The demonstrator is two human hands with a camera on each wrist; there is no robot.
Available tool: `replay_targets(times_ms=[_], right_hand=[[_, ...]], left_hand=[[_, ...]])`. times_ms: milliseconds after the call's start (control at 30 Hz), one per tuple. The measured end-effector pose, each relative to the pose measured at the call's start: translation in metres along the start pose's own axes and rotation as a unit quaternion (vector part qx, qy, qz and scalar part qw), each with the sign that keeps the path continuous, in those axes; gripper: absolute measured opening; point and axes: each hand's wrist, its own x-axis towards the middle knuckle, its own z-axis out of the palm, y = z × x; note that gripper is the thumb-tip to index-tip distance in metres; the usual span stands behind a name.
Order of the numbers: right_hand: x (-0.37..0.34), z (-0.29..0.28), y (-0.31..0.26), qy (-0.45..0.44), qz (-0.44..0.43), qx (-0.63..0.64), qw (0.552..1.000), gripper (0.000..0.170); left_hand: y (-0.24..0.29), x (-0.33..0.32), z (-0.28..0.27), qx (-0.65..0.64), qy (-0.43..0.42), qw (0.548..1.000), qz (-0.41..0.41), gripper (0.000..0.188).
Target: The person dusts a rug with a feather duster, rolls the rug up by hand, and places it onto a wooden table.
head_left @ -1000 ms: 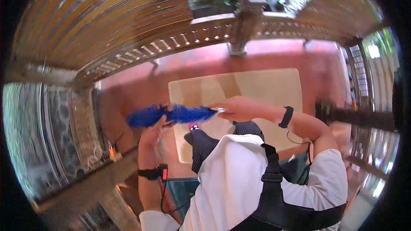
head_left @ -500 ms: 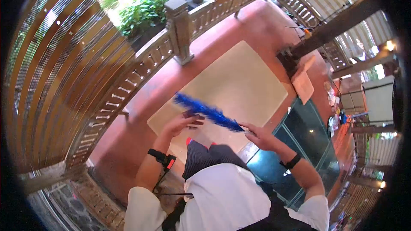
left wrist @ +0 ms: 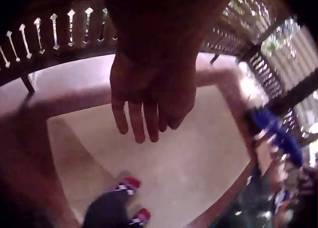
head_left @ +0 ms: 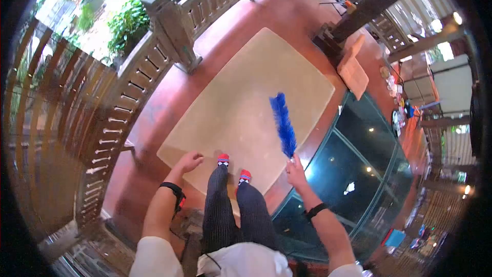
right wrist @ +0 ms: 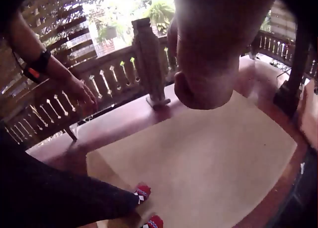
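Duster [head_left: 283, 125] — deep blue, long and slim, its fluffy pile ragged along both sides — is held out over the pale mat [head_left: 220, 107], towards the mat's right side in the head view. The right hand [head_left: 295, 171] grips its near end, fingers curled round what may be a light handle, too small to be sure. The left hand [head_left: 189, 162] hangs well apart, fingers loose and slightly parted.

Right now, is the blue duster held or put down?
Held: in the head view, the right grip holds the duster by one end.
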Motion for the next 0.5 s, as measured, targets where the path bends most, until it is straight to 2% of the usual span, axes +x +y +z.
replay_targets(times_ms=[33,100,133,233,267,333,400,467,500], right_hand=[[0.012,0.011,0.002,-0.002,0.036,0.027,0.999,0.053],[0.036,0.035,0.004,-0.002,0.114,0.083,0.990,0.053],[0.050,0.046,0.002,-0.002,0.120,0.024,0.993,0.051],[0.111,0.079,0.051,0.049,0.022,-0.090,0.994,0.053],[0.133,0.089,0.067,0.052,0.046,-0.073,0.995,0.057],[0.168,0.118,0.066,0.100,0.032,-0.121,0.987,0.062],[0.230,0.142,0.146,0.138,-0.168,-0.228,0.949,0.065],[0.274,0.165,0.195,0.131,-0.173,-0.201,0.955,0.066],[0.286,0.179,0.196,0.109,-0.071,-0.125,0.984,0.065]], left_hand=[[-0.018,0.008,0.005,0.021,0.007,1.000,-0.022,0.038],[-0.058,0.035,0.013,0.196,-0.017,0.979,-0.053,0.038],[-0.074,0.051,0.017,0.284,-0.035,0.956,-0.066,0.039],[-0.123,0.116,0.038,0.300,-0.044,0.946,-0.119,0.041],[-0.143,0.140,0.041,0.278,-0.044,0.954,-0.106,0.042],[-0.181,0.188,0.052,0.228,-0.041,0.969,-0.082,0.043],[-0.289,0.250,0.066,0.099,-0.034,0.992,-0.064,0.049],[-0.263,0.264,0.040,0.180,-0.004,0.981,-0.071,0.067],[-0.275,0.280,0.036,0.169,0.022,0.984,-0.055,0.073]])
